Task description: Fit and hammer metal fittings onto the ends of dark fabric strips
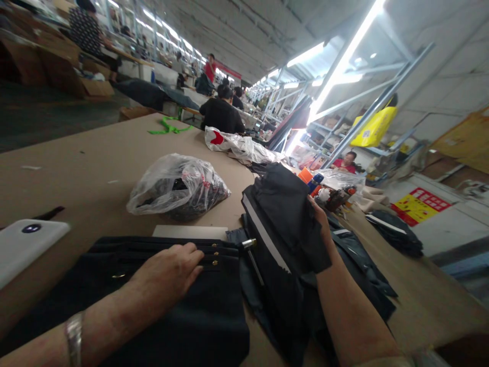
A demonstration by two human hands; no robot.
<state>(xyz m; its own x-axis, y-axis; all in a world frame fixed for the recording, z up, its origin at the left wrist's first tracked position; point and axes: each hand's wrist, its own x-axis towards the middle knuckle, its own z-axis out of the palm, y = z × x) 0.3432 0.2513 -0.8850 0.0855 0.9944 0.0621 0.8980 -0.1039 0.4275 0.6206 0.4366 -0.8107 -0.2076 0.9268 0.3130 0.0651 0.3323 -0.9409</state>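
Observation:
My left hand (171, 270) lies on a stack of dark zippered fabric panels (214, 316). Its fingers are curled down at the zipper rows, and whatever the fingertips hold is hidden. Small brass-coloured zipper pulls (215, 253) show just right of the knuckles. On the right, my right hand (322, 224) grips the edge of a black fabric piece (282, 214) with a pale grey stripe, raised off the pile. Part of that hand is covered by the cloth. A metal rod-like tool (250, 243) lies between the two fabric heaps.
Behind the panels sits a clear plastic bag (175, 186) of dark items. A white device (26, 244) is at the left, green cord (168, 125) at the far edge. More dark striped pieces (395, 232) lie right. People work at machines beyond the table (95, 153).

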